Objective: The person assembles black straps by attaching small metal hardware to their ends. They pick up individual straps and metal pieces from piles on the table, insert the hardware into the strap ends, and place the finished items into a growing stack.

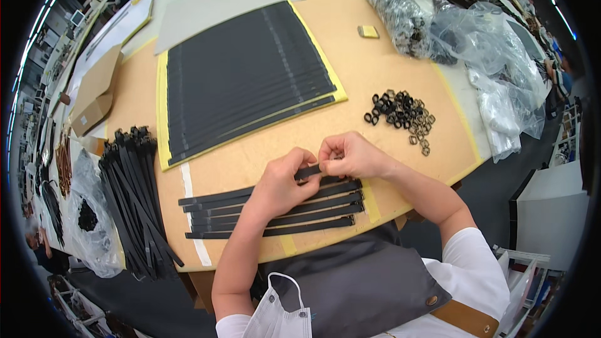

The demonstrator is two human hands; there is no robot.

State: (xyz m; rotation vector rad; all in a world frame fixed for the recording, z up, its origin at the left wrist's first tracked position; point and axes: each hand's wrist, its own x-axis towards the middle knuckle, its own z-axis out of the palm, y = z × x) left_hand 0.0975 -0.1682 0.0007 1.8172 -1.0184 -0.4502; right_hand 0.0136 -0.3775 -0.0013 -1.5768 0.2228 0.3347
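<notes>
My left hand (285,181) is closed around a flat black strap (307,172) close to its right end. At that end, the fingertips of my right hand (352,156) are pinched together; whatever small piece they grip is hidden by the fingers. Below my hands, several black straps (219,220) lie side by side across the table, with small dark fittings at their right ends. To the right of my right hand is a loose pile of small black loops (395,107) and bronze-coloured metal rings (421,126).
Beyond my hands, black strips (244,69) lie in rows on a yellow-edged board (164,144). A thick bundle of black straps (131,188) hangs over the table's left edge. Clear plastic bags (494,50) are at the far right. A small yellow block (368,32) sits near them.
</notes>
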